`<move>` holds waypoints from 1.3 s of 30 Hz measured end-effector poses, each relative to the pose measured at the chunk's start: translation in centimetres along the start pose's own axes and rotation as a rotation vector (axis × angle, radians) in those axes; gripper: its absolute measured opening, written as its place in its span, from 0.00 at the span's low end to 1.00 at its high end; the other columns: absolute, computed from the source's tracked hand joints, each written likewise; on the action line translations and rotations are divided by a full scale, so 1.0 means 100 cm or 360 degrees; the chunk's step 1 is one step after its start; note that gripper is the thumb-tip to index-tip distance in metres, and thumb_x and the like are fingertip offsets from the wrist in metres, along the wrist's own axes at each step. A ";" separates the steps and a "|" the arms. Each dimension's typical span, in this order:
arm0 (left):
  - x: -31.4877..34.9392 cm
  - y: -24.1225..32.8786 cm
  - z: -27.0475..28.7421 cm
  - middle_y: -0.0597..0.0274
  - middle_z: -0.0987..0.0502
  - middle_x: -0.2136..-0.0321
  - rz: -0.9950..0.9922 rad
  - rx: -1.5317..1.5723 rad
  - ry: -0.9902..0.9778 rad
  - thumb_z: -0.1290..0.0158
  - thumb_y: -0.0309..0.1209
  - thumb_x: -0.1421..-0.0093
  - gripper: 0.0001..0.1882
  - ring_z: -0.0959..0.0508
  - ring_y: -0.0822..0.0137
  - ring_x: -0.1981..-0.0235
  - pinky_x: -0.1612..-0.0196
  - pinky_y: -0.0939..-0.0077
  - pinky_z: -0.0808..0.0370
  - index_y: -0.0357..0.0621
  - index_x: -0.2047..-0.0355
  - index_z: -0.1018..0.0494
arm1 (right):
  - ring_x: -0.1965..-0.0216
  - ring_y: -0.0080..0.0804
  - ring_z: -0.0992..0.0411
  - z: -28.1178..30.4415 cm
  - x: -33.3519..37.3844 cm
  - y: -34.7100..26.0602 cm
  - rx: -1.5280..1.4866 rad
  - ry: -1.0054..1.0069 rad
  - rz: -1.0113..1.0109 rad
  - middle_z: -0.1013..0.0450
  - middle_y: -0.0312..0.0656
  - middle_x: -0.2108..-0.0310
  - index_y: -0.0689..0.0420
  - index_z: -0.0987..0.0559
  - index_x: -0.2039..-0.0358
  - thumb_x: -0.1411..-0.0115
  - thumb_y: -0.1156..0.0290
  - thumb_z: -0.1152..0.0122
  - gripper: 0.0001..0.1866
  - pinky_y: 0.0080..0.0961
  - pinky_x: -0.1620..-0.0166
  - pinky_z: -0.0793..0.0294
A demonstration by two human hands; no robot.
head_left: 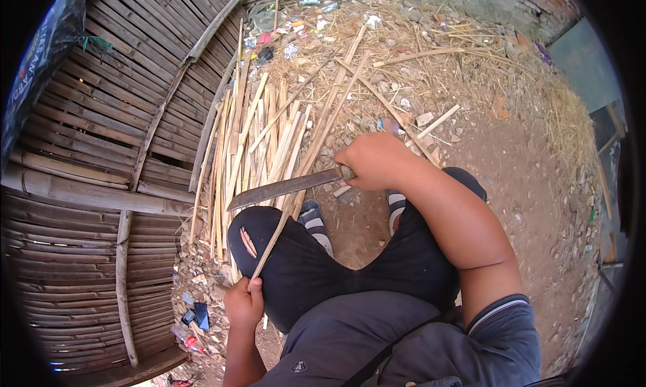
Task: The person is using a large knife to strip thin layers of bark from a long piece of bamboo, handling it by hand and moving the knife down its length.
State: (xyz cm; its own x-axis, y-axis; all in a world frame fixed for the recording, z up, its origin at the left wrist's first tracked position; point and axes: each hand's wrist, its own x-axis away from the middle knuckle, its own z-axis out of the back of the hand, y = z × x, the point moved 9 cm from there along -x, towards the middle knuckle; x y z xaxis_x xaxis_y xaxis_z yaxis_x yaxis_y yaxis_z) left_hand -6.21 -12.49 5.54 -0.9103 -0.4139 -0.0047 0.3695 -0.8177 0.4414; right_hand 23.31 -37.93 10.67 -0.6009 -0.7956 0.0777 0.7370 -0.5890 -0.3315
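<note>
Pale bamboo makes up the long strip that runs from beside the person's left knee out over the ground ahead. Its near end is pinched in the left hand, thumb on top and fingers curled beneath. Across the strip, as seen from above, lies the dark blade of a big knife, tip toward the left; whether steel and bamboo touch, I cannot tell. The right hand is closed in a fist around the knife's handle, well ahead of the left hand.

Under the strip sit black trousers, torn open at the left knee. Two sandals show between the knees, set on bare soil. Just left of them lies a heap of split strips, mostly pointing away from the person. Beyond the heap, dry straw and bits of litter cover the dirt. A slatted wall rises on the left, with a plastic sheet hanging at its upper corner.
</note>
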 end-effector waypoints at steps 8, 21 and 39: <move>0.001 -0.002 -0.007 0.40 0.29 0.81 0.0001 -0.0135 0.0024 0.48 0.50 0.29 0.29 0.26 0.34 0.76 0.71 0.46 0.32 0.37 0.79 0.34 | 0.60 0.57 0.20 -0.005 -0.017 0.066 -0.0330 0.0129 -0.0159 0.19 0.54 0.66 0.56 0.17 0.54 0.45 0.52 0.27 0.25 0.47 0.55 0.22; 0.004 0.010 -0.003 0.42 0.28 0.80 -0.0052 -0.0137 0.0146 0.48 0.49 0.29 0.28 0.25 0.36 0.76 0.71 0.47 0.31 0.38 0.78 0.32 | 0.64 0.57 0.21 -0.007 -0.020 0.088 -0.0383 0.0155 -0.0185 0.20 0.56 0.70 0.59 0.17 0.62 0.45 0.52 0.26 0.23 0.45 0.58 0.23; 0.011 -0.006 -0.007 0.41 0.28 0.80 -0.0014 -0.0026 0.0168 0.51 0.48 0.27 0.27 0.26 0.36 0.76 0.72 0.48 0.31 0.37 0.76 0.31 | 0.63 0.57 0.20 -0.010 -0.018 -0.008 -0.0172 0.0086 0.0075 0.20 0.54 0.70 0.56 0.17 0.60 0.45 0.56 0.29 0.19 0.48 0.59 0.22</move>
State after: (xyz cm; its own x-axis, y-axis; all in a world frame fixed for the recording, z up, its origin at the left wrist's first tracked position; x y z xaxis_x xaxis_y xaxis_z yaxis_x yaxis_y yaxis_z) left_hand -7.28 -12.71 4.61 -0.8891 -0.4459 -0.1031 0.3656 -0.8275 0.4261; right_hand 23.47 -35.88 9.81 -0.5845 -0.8113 0.0099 0.7287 -0.5303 -0.4334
